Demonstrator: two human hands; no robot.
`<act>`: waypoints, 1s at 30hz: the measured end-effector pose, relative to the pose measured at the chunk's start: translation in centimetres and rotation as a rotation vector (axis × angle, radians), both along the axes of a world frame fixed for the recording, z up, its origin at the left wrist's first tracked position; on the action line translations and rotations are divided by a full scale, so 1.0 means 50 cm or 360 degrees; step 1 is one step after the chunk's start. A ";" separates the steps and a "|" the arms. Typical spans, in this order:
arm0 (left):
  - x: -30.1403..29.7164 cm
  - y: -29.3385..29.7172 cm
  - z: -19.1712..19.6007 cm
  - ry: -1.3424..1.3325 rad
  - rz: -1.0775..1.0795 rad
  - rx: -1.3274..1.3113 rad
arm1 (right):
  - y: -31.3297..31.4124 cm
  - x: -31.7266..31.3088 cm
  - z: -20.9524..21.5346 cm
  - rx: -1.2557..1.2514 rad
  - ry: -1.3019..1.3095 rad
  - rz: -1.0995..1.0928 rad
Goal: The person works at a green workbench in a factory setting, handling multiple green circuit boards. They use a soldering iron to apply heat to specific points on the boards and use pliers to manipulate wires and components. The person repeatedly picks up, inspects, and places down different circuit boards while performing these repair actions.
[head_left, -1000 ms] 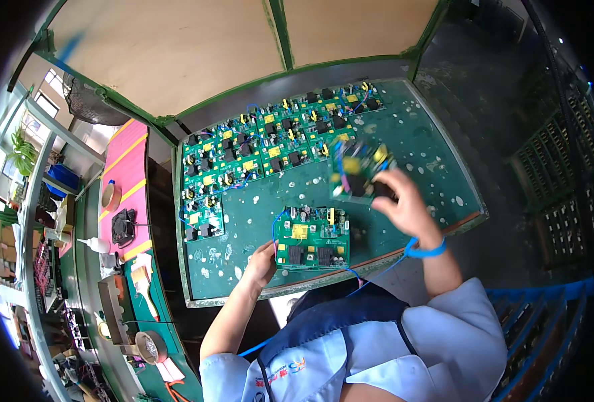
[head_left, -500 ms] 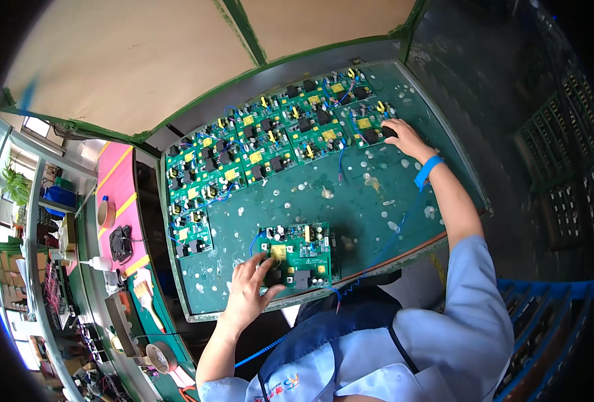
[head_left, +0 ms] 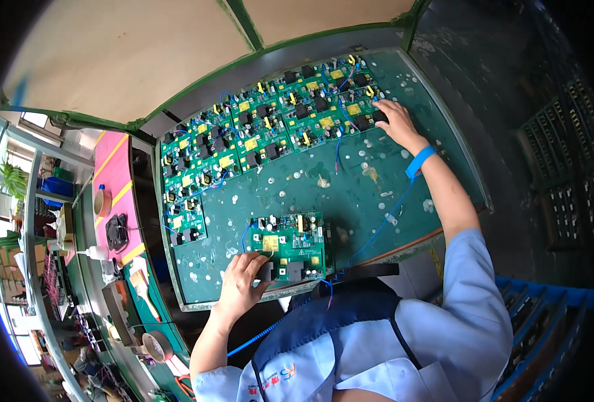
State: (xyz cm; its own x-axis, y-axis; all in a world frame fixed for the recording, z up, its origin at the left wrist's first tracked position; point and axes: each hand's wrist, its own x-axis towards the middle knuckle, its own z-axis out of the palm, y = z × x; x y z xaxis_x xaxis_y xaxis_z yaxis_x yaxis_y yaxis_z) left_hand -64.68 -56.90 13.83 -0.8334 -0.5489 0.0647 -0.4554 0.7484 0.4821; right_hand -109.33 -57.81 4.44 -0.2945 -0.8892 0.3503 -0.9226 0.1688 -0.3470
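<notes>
A green circuit board (head_left: 304, 248) with a yellow block, black parts and a blue lead lies at the table's near edge. My left hand (head_left: 241, 281) is closed on its left end, fingers over the edge by a grey-black part and thumb at the near corner. Farther off, at the right end of the front row, my right hand (head_left: 399, 122) grips another circuit board (head_left: 357, 115) by its right edge. Its thumb sits beside a black part; the fingers reach along the far side. A blue band circles the right wrist.
Several similar circuit boards (head_left: 206, 151) stand in rows at the table's far left, with blue leads hanging out. The green tabletop (head_left: 270, 191) is spotted white. A pink-topped bench (head_left: 113, 167) on the left bears tape, a brush and a white bottle. A blue rack (head_left: 545, 295) stands at right.
The view has shifted a little. My right hand has moved slightly left and away with its board, close to the neighbouring one. My left hand has slid toward the near board's left edge.
</notes>
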 end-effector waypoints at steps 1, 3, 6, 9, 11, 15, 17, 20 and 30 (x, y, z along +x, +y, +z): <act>0.003 -0.002 0.007 0.0035 0.0033 0.0005 | -0.005 0.025 0.010 -0.0089 0.0014 -0.0056; 0.012 -0.015 0.030 0.0086 0.0119 0.0015 | 0.017 0.078 0.047 -0.0351 -0.0226 0.0032; 0.054 -0.076 0.042 0.0230 0.0372 -0.0043 | 0.103 0.249 0.145 -0.0318 -0.0739 0.0431; 0.075 -0.167 0.022 0.0111 0.0578 0.0042 | 0.176 0.428 0.178 -0.0344 -0.0358 0.1078; 0.093 -0.219 -0.043 0.0195 0.0626 0.0099 | 0.196 0.509 0.165 -0.0060 -0.0348 0.1174; 0.107 -0.239 -0.123 0.0042 0.0529 0.0116 | 0.203 0.542 0.128 0.0117 -0.0288 0.1073; 0.106 -0.236 -0.145 0.0070 0.0507 0.0115 | 0.206 0.542 0.118 0.0163 -0.0257 0.1034; 0.112 -0.230 -0.160 0.0014 0.0524 0.0006 | 0.208 0.549 0.113 0.0156 -0.0188 0.1007; 0.136 -0.247 -0.179 -0.0165 0.0407 -0.0205 | 0.201 0.560 0.117 0.0132 -0.0216 0.0964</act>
